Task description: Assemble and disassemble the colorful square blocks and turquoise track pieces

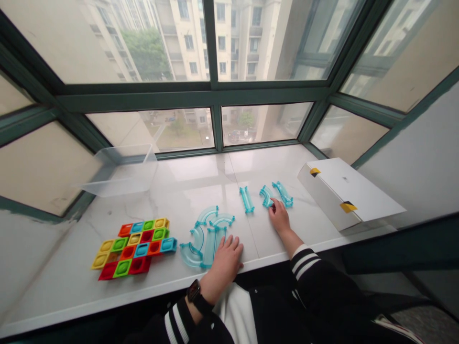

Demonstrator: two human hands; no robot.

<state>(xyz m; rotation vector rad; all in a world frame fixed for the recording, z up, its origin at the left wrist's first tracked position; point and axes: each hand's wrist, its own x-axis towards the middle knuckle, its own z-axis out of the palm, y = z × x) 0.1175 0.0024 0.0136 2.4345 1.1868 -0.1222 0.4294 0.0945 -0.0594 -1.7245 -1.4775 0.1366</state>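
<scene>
Right hand (280, 217) is touching curved track piece (266, 196) on the counter (201, 186); cannot tell whether it is gripping. Left hand (225, 260) is lying flat, fingers apart, on track cluster (204, 234). Block grid (134, 246) is sitting joined, with no track on it.

On the white stone window ledge (201, 181), the block of multicoloured square plastic tiles (134, 248) lies at the left front. Just right of it sits the cluster of translucent blue curved track pieces (206, 234), with the left hand (224, 263) flat at its right front. Behind and to the right lie a straight blue track piece (246, 199), then two more track pieces (284, 193) at the right hand (279, 220). The flat white cardboard box (349, 193) lies far right. The clear plastic tub (120, 172) is at the back left.
</scene>
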